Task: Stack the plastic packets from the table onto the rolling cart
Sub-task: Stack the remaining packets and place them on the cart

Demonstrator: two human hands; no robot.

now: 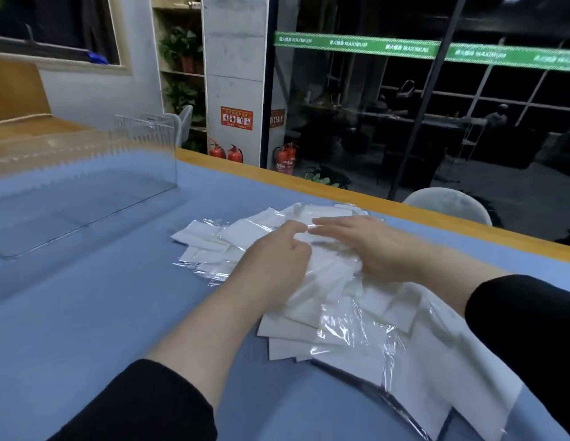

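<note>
A loose heap of plastic packets (328, 300), white pads in clear wrap, is spread over the blue table (96, 313), towards its right side. The top of the heap is pressed by the right hand (369, 246), whose fingers are laid out nearly straight and close together. The left hand (277, 265) is set beside it with fingers curled; a packet edge seems to be pinched, though blur leaves this uncertain. A clear acrylic tray (86, 192) is seen at the far left.
</note>
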